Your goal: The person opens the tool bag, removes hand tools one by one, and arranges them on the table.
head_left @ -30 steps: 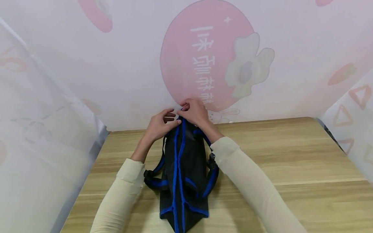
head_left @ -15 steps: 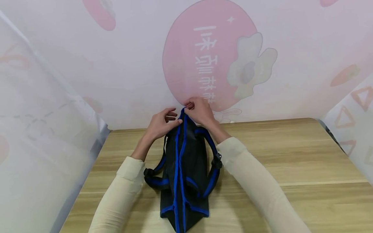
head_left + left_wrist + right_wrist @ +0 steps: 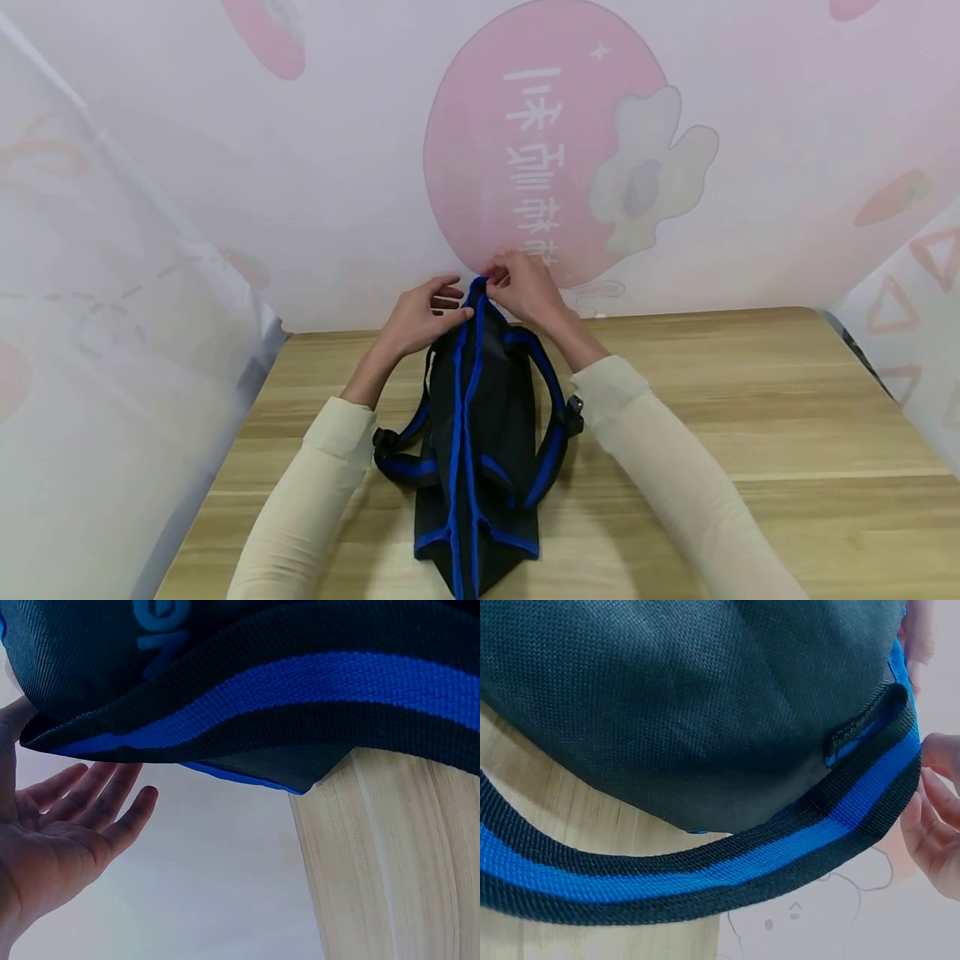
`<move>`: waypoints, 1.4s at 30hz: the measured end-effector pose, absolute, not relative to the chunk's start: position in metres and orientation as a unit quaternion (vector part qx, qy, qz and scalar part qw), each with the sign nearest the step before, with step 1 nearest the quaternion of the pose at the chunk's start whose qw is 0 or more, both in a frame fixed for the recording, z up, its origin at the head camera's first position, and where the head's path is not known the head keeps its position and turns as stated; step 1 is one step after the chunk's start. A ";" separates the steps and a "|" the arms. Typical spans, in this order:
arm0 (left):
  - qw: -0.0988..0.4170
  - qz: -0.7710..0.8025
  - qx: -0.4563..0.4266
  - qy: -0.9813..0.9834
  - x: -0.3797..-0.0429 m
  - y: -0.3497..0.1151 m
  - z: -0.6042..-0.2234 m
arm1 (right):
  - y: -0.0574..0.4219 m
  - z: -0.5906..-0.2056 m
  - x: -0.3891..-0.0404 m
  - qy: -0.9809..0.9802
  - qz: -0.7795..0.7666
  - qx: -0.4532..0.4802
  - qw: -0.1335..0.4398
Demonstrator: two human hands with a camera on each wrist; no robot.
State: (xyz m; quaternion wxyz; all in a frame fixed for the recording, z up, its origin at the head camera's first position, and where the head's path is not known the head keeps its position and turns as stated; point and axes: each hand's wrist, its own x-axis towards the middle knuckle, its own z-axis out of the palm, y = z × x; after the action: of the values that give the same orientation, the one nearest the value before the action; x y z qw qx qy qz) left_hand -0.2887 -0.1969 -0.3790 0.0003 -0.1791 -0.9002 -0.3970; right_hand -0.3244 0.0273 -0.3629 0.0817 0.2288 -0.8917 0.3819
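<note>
A black fabric bag (image 3: 501,392) with blue trim lies lengthwise on the table, its two blue-edged seams running toward me. My left hand (image 3: 422,318) is at the left of its far end, thumb touching the trim and other fingers loosely spread. In the left wrist view those fingers (image 3: 109,795) show empty beside a strap (image 3: 300,682). At the far tip, my right hand (image 3: 528,287) pinches the bag's edge between thumb and fingers. The right wrist view shows the right hand (image 3: 941,817) partly hidden behind another strap (image 3: 705,881).
The bag stands on a wooden table (image 3: 712,400). Straps with black buckles (image 3: 574,415) loop out on both sides. Right behind the table's far edge hangs a pale printed backdrop (image 3: 337,167), and similar sheets close off the left and right sides.
My right hand has shifted slightly right at the bag's far tip, and more of that blue edge shows. The right strap has swung outward. My left hand has stayed nearly in place.
</note>
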 end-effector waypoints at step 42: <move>-0.076 -0.425 -0.186 -0.882 -0.320 -0.180 -0.375 | 0.041 -0.356 -0.318 -0.852 0.481 0.174 -0.111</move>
State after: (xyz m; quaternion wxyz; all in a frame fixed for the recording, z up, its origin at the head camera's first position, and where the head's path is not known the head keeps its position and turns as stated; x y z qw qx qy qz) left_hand -0.3202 -0.1805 -0.3747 -0.0765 -0.1861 -0.8824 -0.4253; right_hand -0.3185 0.0406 -0.3557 -0.1106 0.1740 -0.8519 0.4814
